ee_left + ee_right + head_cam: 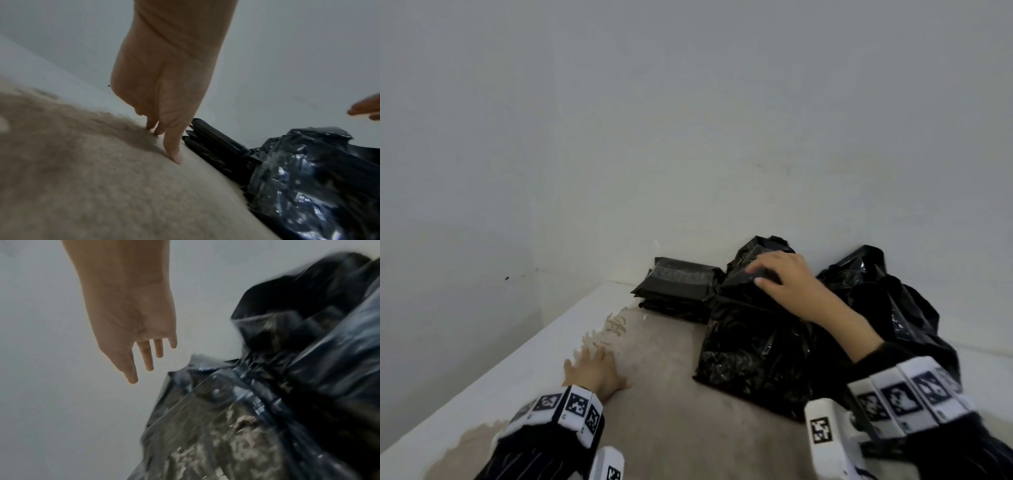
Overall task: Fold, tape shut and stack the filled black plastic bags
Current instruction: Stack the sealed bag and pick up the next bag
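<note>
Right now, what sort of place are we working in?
Probably a bare room corner used as a makeshift packing spot, not a proper workshop: plain white walls, a beige mat as the work surface, and a stack of folded black bags against the wall.

The right hand (pixel 786 286) is covering the top of the upright crinkled black plastic bag (pixel 753 346), and whether it is gripping is unclear. The right-wrist view is blurring. The stack of flat folded black bags (pixel 679 284) is hiding its lower layers.

Bare indoor corner: plain white walls (pixel 688 120), beige carpeted surface (pixel 671 394); room type unclear.
</note>
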